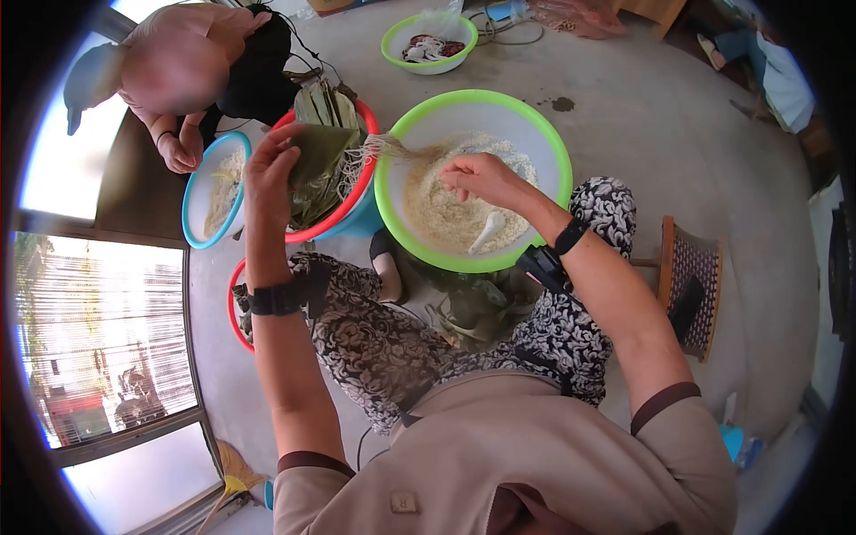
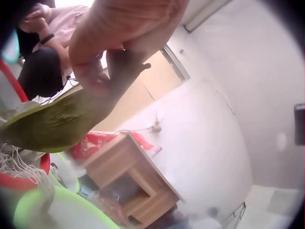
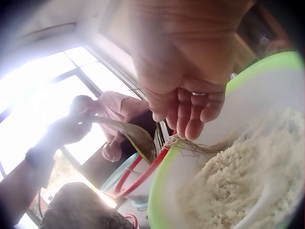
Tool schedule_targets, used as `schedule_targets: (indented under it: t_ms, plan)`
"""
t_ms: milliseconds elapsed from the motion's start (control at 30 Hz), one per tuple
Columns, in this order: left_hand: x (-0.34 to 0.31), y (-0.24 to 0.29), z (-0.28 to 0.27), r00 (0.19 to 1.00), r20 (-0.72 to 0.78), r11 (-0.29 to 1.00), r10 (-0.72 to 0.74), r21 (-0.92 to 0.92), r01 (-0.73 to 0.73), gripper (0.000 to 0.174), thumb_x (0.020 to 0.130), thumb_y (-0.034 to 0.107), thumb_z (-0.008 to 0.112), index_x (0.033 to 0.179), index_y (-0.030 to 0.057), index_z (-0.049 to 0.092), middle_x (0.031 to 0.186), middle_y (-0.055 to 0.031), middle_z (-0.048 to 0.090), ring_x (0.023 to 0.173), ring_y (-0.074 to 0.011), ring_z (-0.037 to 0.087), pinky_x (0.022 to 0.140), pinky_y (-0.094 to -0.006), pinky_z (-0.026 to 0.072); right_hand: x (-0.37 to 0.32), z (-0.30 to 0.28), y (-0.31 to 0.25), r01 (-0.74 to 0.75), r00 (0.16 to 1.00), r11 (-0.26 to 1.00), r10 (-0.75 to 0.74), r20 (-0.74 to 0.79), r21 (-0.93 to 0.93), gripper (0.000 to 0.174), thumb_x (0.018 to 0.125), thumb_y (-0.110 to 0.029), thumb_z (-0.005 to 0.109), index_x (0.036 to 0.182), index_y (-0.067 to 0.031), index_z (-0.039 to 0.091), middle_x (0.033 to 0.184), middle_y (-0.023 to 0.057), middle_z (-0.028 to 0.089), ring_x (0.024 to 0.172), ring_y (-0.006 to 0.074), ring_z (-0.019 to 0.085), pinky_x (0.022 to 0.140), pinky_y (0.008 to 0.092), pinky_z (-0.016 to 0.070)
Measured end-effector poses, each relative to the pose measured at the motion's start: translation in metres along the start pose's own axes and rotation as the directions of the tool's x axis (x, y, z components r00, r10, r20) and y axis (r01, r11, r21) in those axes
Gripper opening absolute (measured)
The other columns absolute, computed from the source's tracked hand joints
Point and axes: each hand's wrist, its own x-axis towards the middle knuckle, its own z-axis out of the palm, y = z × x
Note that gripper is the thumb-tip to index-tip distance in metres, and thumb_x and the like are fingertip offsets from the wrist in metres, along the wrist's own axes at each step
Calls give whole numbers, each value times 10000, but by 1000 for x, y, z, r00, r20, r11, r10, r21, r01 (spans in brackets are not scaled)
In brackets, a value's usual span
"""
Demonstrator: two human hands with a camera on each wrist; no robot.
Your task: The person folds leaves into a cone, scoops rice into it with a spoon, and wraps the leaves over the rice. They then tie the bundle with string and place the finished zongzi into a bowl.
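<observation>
My left hand [image 1: 270, 178] pinches a long green leaf [image 1: 319, 159] by one end, raised over a red-rimmed tub [image 1: 367, 120]. In the left wrist view the leaf [image 2: 57, 124] spreads out flat below the thumb and fingers. More leaves [image 1: 325, 105] stand in that tub. Pale strings [image 1: 358, 165] hang over its rim and trail into a green-rimmed basin [image 1: 560, 160]. My right hand [image 1: 489, 181] hovers over this basin, its ringed fingers [image 3: 195, 109] loosely bent with nothing visible in them. Below lie white rice grains [image 1: 446, 214] and a white spoon [image 1: 487, 234].
A person in pink [image 1: 178, 62] sits at the upper left beside a blue-rimmed basin [image 1: 242, 147]. A smaller green-rimmed bowl [image 1: 387, 52] stands farther off. To the right is a woven-topped stool [image 1: 694, 285]. More leaves [image 1: 477, 308] lie between my legs.
</observation>
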Motion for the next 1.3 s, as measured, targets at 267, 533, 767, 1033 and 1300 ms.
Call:
schedule_targets:
  t_ms: [267, 533, 767, 1033, 1300]
  plan:
    - [-71, -34, 146, 842, 522, 507, 138, 693, -512, 309, 781, -22, 539, 1037, 113, 646, 915, -118, 568, 862, -344, 610, 716, -438, 495, 0, 5, 2, -254, 967, 671, 180, 179, 697, 470, 938, -456, 560, 1139, -31, 567, 965, 61, 645, 831, 148, 637, 656, 281, 511]
    - [-67, -46, 145, 830, 554, 773, 67, 497, -394, 271, 854, 189, 663, 1092, 61, 638, 960, -94, 614, 824, -237, 644, 699, -335, 511, 20, 3, 58, -64, 995, 660, 102, -4, 749, 277, 918, -125, 568, 1168, -6, 571, 1067, 93, 645, 932, 172, 636, 795, 325, 526]
    - [-9, -82, 96, 957, 72, 951, -280, 157, 266, 456, 938, 391, 597, 1191, 12, 585, 1080, -87, 624, 901, -180, 626, 757, -311, 503, 7, -8, 10, -11, 994, 655, 91, -65, 756, 323, 930, -61, 518, 1245, 5, 543, 1164, 82, 624, 1056, 159, 597, 920, 320, 482]
    - [-6, -117, 106, 755, 423, 613, -501, -442, 654, 443, 987, 408, 498, 1296, 91, 502, 1240, -68, 575, 1077, -218, 573, 924, -390, 465, 3, -3, 8, -84, 994, 703, 12, 106, 706, 370, 946, -114, 550, 1300, -10, 514, 1189, 48, 614, 1059, 119, 581, 944, 304, 465]
    - [-4, -143, 104, 848, 350, 609, -398, -591, 530, 298, 961, 226, 567, 1184, 28, 574, 1113, -63, 637, 1003, -198, 613, 877, -382, 497, -4, 5, -4, -113, 986, 731, -3, 169, 672, 353, 936, -173, 602, 1236, 6, 550, 1108, 38, 641, 982, 107, 612, 875, 278, 493]
